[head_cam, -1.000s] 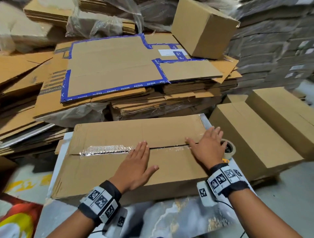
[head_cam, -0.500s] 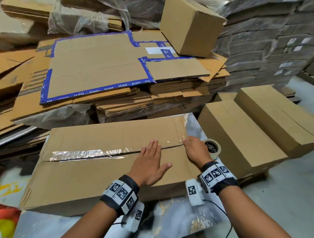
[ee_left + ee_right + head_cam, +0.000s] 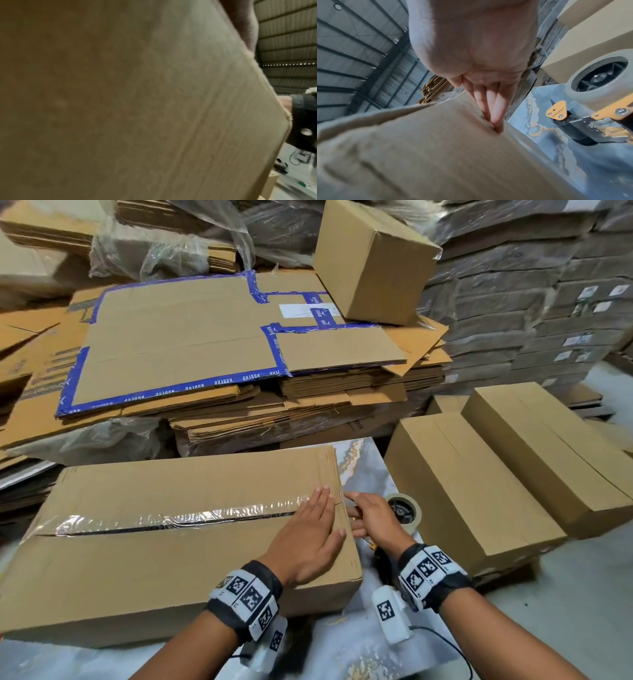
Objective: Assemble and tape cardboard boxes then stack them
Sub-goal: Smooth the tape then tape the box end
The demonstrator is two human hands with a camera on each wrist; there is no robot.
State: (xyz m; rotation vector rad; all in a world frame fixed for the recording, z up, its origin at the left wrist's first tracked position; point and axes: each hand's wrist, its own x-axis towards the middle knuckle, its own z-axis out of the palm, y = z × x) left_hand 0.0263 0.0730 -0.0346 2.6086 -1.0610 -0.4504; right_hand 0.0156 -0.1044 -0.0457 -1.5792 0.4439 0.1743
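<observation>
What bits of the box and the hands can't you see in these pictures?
- Left hand palm: head view, its own back covers it.
- Left wrist view: the box fills it, blurred.
- Right hand fingers: tips pressed against the box end.
- Tape dispenser: cut off by the edge.

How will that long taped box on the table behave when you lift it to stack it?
Probably light for its size: the box looks freshly closed, though its contents are hidden. It may flex along its length, being long and flat with a wrinkled tape seam. Likely easy to grip, since plain cardboard is not slippery. The left hand lies flat on it.
</observation>
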